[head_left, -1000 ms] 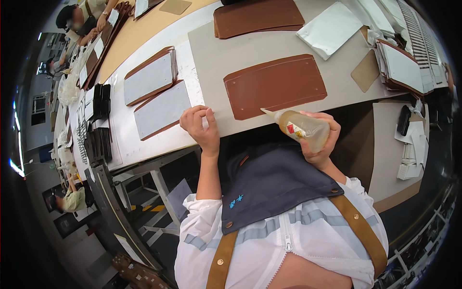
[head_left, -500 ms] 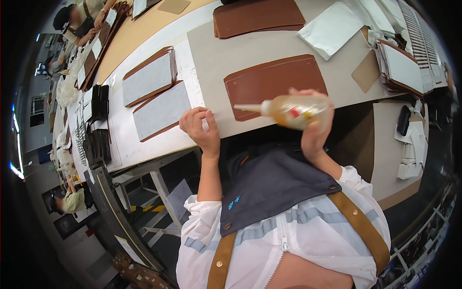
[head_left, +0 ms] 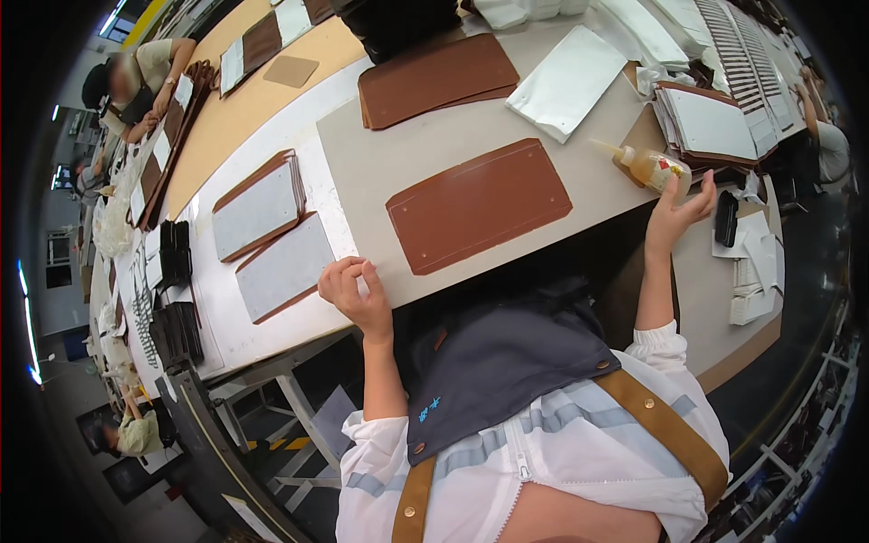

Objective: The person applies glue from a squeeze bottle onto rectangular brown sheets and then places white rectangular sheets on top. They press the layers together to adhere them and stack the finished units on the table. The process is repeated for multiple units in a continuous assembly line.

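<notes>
A flat brown leather panel [head_left: 480,206] with a marked outline lies on the grey board in front of me. My right hand [head_left: 677,215] is beside a clear squeeze bottle [head_left: 656,168] of yellowish liquid with a long pointed nozzle. The bottle lies tilted at the table's right edge, nozzle to the left. The right fingers are apart, the thumb close against the bottle's base. My left hand [head_left: 357,291] rests at the front table edge, fingers curled in, with nothing visible in it. Near it are stacked brown panels with pale grey backing [head_left: 285,267].
More brown panels [head_left: 434,81] and a white sheet stack [head_left: 566,83] lie farther back. At right is a pile of white-faced brown pieces [head_left: 715,122]. Black pieces [head_left: 176,262] stand at left. A co-worker [head_left: 136,86] bends over the far left side.
My right hand has carried the bottle from over the brown panel to the right edge, and its fingers have spread. The left hand stays curled at the table edge. The view has shifted.
</notes>
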The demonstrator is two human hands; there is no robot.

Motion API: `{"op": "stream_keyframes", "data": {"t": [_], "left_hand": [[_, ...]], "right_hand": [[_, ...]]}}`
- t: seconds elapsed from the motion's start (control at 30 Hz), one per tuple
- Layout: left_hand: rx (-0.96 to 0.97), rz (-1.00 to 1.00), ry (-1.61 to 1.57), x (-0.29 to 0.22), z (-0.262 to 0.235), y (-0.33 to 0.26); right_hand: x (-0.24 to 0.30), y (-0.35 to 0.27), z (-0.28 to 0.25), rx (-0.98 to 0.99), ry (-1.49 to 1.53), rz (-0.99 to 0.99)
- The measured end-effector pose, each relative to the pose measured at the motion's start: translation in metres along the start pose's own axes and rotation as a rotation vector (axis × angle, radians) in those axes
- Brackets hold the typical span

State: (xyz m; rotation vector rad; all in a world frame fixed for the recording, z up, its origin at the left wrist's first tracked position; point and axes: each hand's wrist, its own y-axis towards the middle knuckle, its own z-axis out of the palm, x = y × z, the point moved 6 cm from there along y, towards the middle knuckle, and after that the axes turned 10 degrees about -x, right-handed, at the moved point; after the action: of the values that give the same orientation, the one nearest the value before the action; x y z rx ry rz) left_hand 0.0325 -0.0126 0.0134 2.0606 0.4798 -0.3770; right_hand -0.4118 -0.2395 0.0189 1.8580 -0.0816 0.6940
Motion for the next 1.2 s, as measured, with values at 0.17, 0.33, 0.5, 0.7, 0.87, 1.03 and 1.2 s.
{"op": "stream_keyframes", "data": {"t": [0.17, 0.33, 0.5, 0.7, 0.87, 1.03, 1.2], "left_hand": [[-0.003, 0.011, 0.004, -0.005, -0.004, 0.004], [-0.039, 0.000, -0.141, -0.004, -0.002, 0.006], [-0.019, -0.131, -0.341, -0.022, -0.007, 0.027], [0.422, 0.163, -0.581, -0.125, 0.086, 0.082], [0.608, 0.466, -0.603, -0.185, 0.178, 0.078], [0.595, 0.731, -0.398, -0.204, 0.224, 0.065], [0.596, 0.756, -0.301, -0.201, 0.239, 0.062]], "right_hand": [[0.097, 0.011, 0.060, 0.554, 0.343, -0.109], [0.122, -0.033, 0.129, 0.739, 0.208, -0.464], [0.123, -0.030, 0.144, 0.773, 0.248, -0.413], [0.105, -0.015, 0.153, 0.839, 0.294, -0.167], [0.110, -0.007, 0.161, 1.033, 0.358, -0.068], [0.090, -0.001, 0.183, 1.013, 0.450, 0.010], [0.023, 0.108, 0.191, 0.438, 0.577, 0.505]]}}
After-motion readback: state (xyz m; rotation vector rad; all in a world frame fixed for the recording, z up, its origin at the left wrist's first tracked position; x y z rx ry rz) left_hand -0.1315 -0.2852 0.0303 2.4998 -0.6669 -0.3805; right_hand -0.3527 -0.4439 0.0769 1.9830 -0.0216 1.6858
